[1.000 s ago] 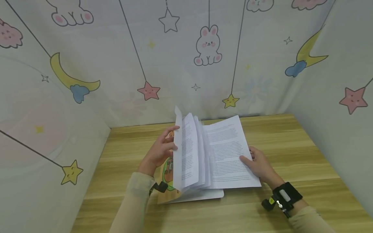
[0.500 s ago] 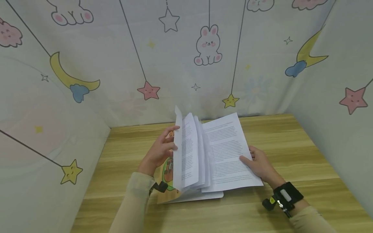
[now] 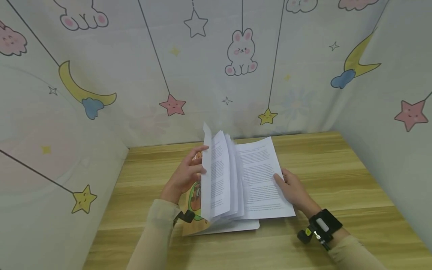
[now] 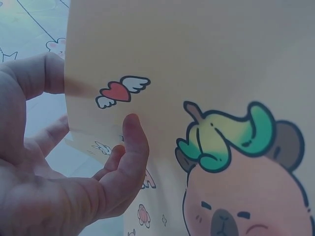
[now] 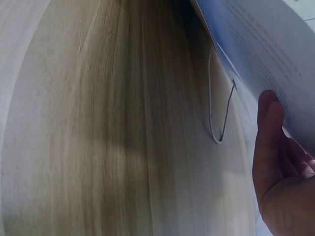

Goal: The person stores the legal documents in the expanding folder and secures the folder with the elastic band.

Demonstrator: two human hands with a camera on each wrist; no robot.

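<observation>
A folder (image 4: 162, 44) with a tan cover, printed with a cartoon animal and a winged heart, stands partly open on the table. My left hand (image 3: 183, 174) grips the raised cover by its edge, the thumb on the printed face in the left wrist view. Several printed pages (image 3: 220, 176) stand fanned beside the cover's white inner side. To the right, my right hand (image 3: 294, 189) pinches the outer edge of a printed sheet (image 3: 261, 180), thumb on top. The sheet's left edge is hidden behind the fanned pages. Below, the folder's white back part (image 3: 239, 225) lies on the table.
The wood-grain table (image 3: 337, 195) reaches back to a white curtain (image 3: 209, 75) with cartoon prints. A thin wire-like loop (image 5: 219, 140) shows by the sheet in the right wrist view. Dark camera bands (image 3: 324, 227) sit on the wrists.
The right hand and its sheet first tilted slightly up and right, then shifted left towards the folder. My left hand and the raised cover have stayed put.
</observation>
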